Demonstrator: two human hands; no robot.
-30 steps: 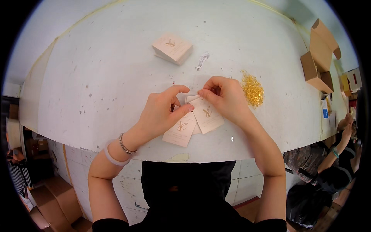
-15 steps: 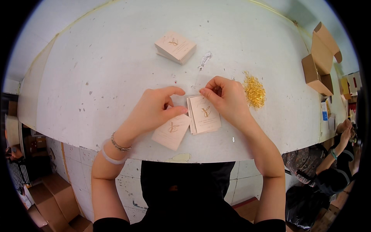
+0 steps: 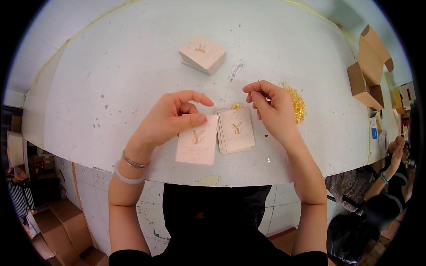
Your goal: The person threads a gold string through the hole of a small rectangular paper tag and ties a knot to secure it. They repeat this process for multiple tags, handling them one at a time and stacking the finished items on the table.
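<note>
My left hand [image 3: 171, 115] pinches a pale pink card [image 3: 195, 144] by its upper edge, thumb on the printed face and index finger stretched out above. Beside that card lies a small, slightly fanned stack of similar cards [image 3: 237, 131] with gold print. A bit of gold [image 3: 236, 106] shows at this stack's top edge. Up and to the right of the stack is my right hand [image 3: 273, 104], fingers loosely bent and apart, with nothing visible in them. Partly behind it lies a heap of small gold pins or clips [image 3: 297, 106].
A thicker stack of cards [image 3: 203, 53] stands farther back on the white table [image 3: 133, 57]. A scrap of shiny film [image 3: 236, 70] lies near it. An open cardboard box [image 3: 366, 80] sits at the right edge. Another person's arm [image 3: 390, 166] is at the far right.
My right hand has left the small stack's top edge, moving up and right toward the gold heap. The gold bit now shows there. The card in my left hand has turned more upright.
</note>
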